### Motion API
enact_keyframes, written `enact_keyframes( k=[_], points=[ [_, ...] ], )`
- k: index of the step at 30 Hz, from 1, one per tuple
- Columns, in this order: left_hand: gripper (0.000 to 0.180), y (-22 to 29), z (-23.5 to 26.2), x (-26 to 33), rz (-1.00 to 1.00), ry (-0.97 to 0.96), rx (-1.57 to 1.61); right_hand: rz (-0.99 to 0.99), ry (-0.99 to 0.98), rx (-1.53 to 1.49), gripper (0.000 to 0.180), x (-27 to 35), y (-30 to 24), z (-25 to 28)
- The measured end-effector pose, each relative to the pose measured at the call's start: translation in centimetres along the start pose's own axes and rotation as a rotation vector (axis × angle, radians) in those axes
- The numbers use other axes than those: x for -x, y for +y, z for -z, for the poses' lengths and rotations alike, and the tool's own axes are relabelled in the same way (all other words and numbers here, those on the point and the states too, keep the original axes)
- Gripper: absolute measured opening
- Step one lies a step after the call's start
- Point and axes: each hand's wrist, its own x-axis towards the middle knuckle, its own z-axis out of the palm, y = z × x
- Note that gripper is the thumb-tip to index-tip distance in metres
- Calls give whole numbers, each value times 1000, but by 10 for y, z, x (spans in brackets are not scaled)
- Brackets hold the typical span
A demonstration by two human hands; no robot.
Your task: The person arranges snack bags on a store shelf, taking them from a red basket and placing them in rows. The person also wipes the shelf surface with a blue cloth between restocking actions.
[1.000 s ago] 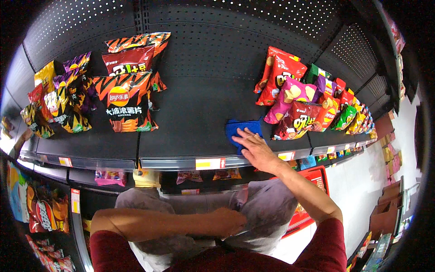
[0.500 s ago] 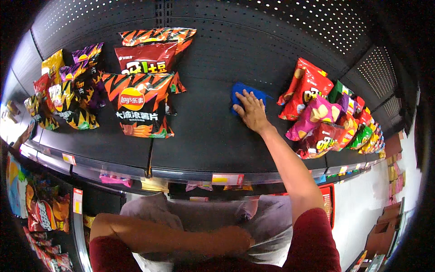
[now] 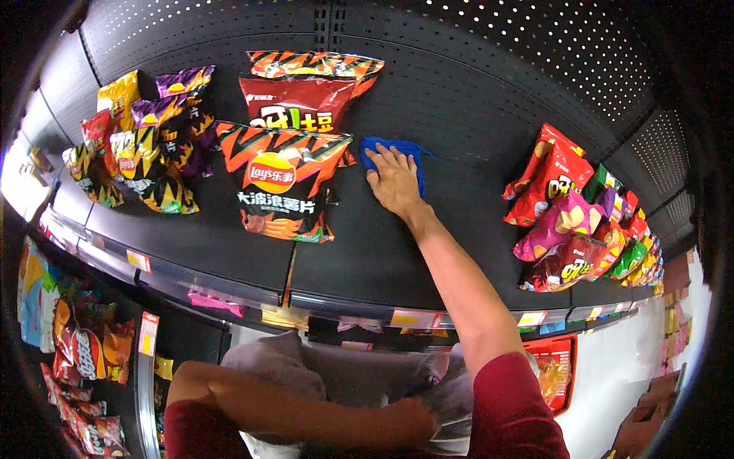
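My right hand (image 3: 396, 182) lies flat with its fingers spread, pressing a blue cloth (image 3: 417, 153) against the black shelf (image 3: 359, 252). The cloth is just right of a large orange-and-black chip bag (image 3: 279, 180). Behind that bag stand a dark red chip bag (image 3: 294, 99) and another orange-and-black one. My left forearm (image 3: 298, 398) lies across my lap, and my left hand (image 3: 417, 424) rests in shadow by my right knee. Its fingers are too dark to make out.
Purple, yellow and black chip bags (image 3: 141, 153) stand at the left of the shelf. More bags, among them a red one (image 3: 552, 180) and a pink one (image 3: 562, 223), crowd the right. Price tags (image 3: 417, 317) line the front edge. Lower left, another shelf holds snack bags (image 3: 80, 348).
My right hand and the blue cloth have slid left along the shelf, closer to the large chip bags. The view has shifted, and my left arm still lies across my lap.
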Motion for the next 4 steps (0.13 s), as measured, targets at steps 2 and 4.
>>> enact_keyframes(
  k=[2,4],
  points=[
    [28,-4,4,-5,-29,-94,-45,4,6,-23,50,1,0,-1],
    [42,-16,-5,-11,-27,-169,28,5,-31,-71,53,3,-5,0]
  ],
)
